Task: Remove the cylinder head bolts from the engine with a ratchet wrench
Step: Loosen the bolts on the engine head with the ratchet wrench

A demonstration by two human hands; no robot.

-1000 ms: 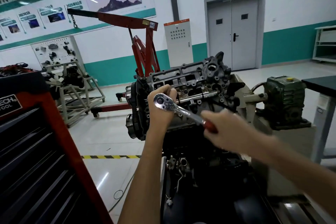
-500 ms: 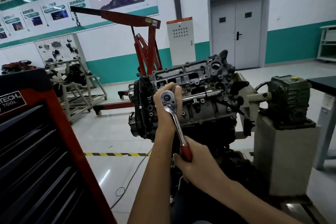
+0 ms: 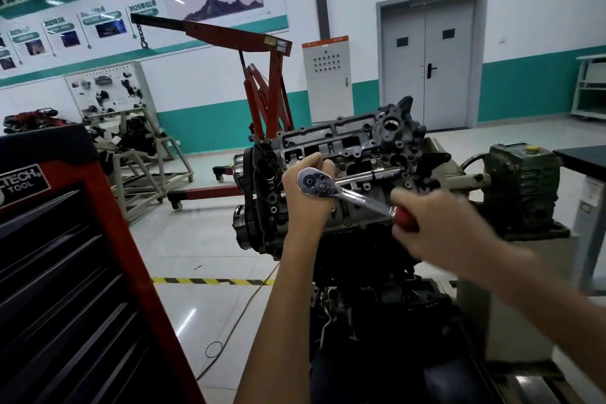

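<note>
Ratchet wrench (image 3: 347,194), one, meets the single engine (image 3: 387,141): left hand (image 3: 308,207) fingers (image 3: 323,163) curl round its head, right hand (image 3: 439,233) grips its red handle.

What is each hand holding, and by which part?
Both hold the chrome ratchet wrench with a red handle: right hand grips the red handle, left hand curls behind its round head.

Left arm comes straight up from the bottom of the shot, with the left hand (image 3: 306,207) curled like a fist right behind the head of the ratchet wrench (image 3: 358,199). Right arm reaches in from the lower right. The right hand (image 3: 439,229) is wrapped round the red handle and looks kinda blurry.
</note>
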